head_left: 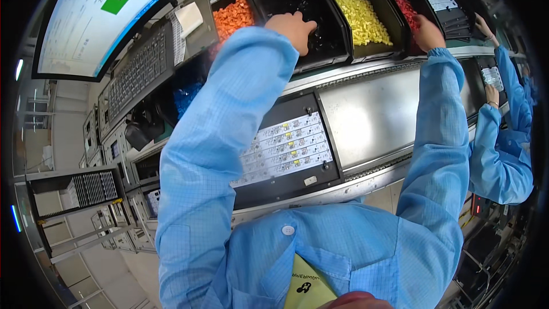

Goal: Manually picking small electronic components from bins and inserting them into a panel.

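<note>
My left hand (293,30) reaches into a black bin (334,57) of small black parts (303,8), its fingers bent and apart, with nothing visible in them. Over at the right, my right hand (428,34) dips into a bin of small red parts (405,11); its fingers are closed at the parts, and what they grip is hidden. Below my arms a black fixture (280,190) holds several white circuit board strips (291,143) carrying small yellow and black components. My left sleeve covers part of the fixture.
Bins of orange parts (233,17) and yellow parts (361,18) flank the black one. Blue parts (187,96) lie left of my forearm. A monitor (91,20) and keyboard (137,77) stand left. A metal conveyor (372,117) runs rightward toward a co-worker's sleeve (494,154).
</note>
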Available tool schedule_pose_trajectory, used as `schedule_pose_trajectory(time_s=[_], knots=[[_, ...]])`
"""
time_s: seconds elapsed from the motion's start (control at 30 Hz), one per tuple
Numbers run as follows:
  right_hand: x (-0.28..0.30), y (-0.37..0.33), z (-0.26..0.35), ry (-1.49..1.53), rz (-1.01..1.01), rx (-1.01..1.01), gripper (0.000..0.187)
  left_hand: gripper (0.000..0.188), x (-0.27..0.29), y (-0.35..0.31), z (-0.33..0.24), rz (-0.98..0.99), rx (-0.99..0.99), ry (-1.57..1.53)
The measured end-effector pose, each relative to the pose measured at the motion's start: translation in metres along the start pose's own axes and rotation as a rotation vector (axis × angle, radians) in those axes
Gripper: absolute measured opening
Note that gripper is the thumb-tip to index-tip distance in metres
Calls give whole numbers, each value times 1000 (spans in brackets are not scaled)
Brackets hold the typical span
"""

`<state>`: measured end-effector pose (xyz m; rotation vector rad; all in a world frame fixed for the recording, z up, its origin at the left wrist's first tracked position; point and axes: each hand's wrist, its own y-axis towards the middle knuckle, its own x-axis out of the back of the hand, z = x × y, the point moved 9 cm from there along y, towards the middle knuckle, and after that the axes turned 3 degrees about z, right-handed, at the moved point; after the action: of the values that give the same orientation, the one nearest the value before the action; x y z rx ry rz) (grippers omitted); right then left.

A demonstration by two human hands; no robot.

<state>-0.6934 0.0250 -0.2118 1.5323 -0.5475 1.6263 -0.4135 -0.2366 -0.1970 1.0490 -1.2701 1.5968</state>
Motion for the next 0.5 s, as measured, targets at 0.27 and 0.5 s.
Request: schedule_pose_trajectory(time_s=[0.27, 0.5], knots=[[-84, 28, -79, 1059, 158, -221, 31, 40, -7, 9, 1, -44, -29, -5], [-71, 9, -42, 1735, 93, -545, 38, 23, 4, 3, 20, -391, -27, -246]])
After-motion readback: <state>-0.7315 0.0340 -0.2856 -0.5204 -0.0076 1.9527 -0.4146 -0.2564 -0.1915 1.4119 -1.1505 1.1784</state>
